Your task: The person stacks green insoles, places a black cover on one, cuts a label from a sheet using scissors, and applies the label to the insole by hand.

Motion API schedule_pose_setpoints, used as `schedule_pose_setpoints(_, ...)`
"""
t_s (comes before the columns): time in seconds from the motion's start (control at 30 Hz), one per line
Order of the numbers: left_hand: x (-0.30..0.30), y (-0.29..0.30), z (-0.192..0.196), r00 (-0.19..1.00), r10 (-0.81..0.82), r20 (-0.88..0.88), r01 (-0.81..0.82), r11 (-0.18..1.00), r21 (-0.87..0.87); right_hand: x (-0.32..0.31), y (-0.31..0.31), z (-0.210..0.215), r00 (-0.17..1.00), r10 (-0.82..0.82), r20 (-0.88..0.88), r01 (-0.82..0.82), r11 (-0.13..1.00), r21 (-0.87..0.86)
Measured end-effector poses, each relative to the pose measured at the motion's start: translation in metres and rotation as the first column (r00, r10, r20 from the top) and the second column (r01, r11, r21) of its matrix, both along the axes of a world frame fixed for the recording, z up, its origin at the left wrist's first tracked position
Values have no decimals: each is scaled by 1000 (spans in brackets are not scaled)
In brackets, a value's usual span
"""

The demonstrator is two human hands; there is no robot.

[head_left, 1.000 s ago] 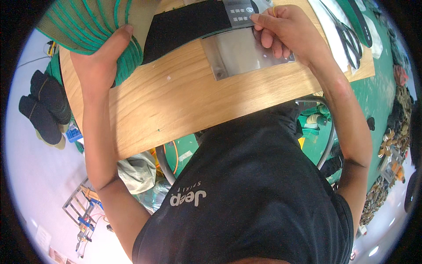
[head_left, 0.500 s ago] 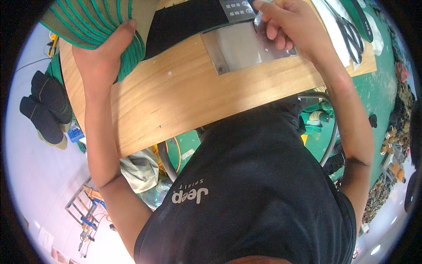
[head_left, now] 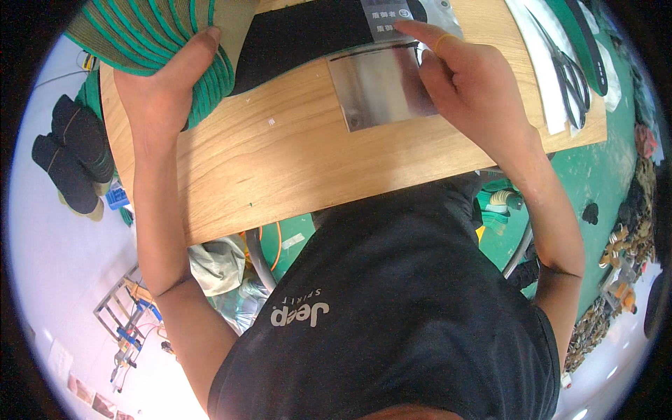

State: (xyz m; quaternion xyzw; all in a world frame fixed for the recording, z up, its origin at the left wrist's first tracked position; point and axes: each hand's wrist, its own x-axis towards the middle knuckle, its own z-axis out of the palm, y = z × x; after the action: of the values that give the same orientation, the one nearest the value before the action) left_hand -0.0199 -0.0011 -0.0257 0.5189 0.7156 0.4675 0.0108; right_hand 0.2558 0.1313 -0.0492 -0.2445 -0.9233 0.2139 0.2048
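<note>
A thick stack of insoles, fanned like ribs, is gripped by the left hand at the upper left, above the table; the thumb is laid flat over the tan, woven-looking upper face, while the other fingers are hidden behind the layers. Each layer is curved and edged in bright green. Beside the stack, a long, matte black insole is laid on the table, whose smooth pale surface is marked with wood grain. Across the black insole's right part a thin, grey, see-through strip with pale print is laid. The strip is reached by the right hand, its index finger extended and ringed by a thin yellow band, its other fingers curled under; whether anything is pinched beneath cannot be told. Just below, a glossy, straight-edged greyish sheet is partly covered by the right hand. Near the table's right edge, black-handled scissors are rested on white sheeting, beside a curved, green-and-black piece.
</note>
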Motion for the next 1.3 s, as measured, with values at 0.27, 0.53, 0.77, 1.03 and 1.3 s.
schedule_pose_setpoints(0.27, 3, 4, 2, 1000, -31, -1, 31, 999, 14, 1, 5, -8, 1000, 28, 1, -28, 999, -21)
schedule_pose_setpoints(0.53, 6, 5, 0, 989, -110, 94, 100, 990, 101, 1, 2, -2, 999, 40, 14, -39, 996, -84)
schedule_pose_setpoints(0.77, -1, 3, -2, 990, -102, 94, 94, 992, 86, 2, 3, -2, 999, 41, 15, -39, 993, -109)
schedule_pose_setpoints(1.03, -2, 4, -1, 998, -69, 7, 69, 997, 38, 7, 2, -3, 1000, 9, -25, -12, 994, -113)
schedule_pose_setpoints(1.3, 1, 5, -2, 987, -96, 127, 86, 993, 83, 30, -4, -10, 990, -97, -107, 79, 984, -161)
